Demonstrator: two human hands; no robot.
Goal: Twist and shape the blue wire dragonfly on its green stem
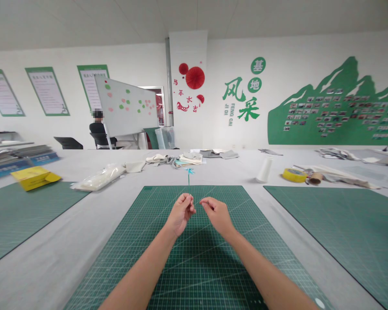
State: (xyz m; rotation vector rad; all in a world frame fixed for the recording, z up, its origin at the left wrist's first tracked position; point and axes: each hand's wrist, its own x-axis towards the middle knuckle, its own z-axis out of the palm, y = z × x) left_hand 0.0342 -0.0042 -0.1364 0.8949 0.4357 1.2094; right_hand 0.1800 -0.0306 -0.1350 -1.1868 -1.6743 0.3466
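"Stem (189, 179) first: where is it standing?"

"Upright, above the left hand (181, 214), whose bent thumb and fingers are apparently pinching its lower end, though green is blending into the cutting mat (207, 275) there."

"And the right hand (218, 215)?"

"Its thumb and fingertip are meeting just beside; I can't tell whether anything thin is lying between them."

"How is it likely handling?"

"Light, probably bendy. Its spiky blue head (189, 171) is looking easy to crush, so low down is seeming the safer hold. Beyond, a glossy clear-wrapped pack (100, 178) is lying near soft, crumpled cloth (190, 159)."
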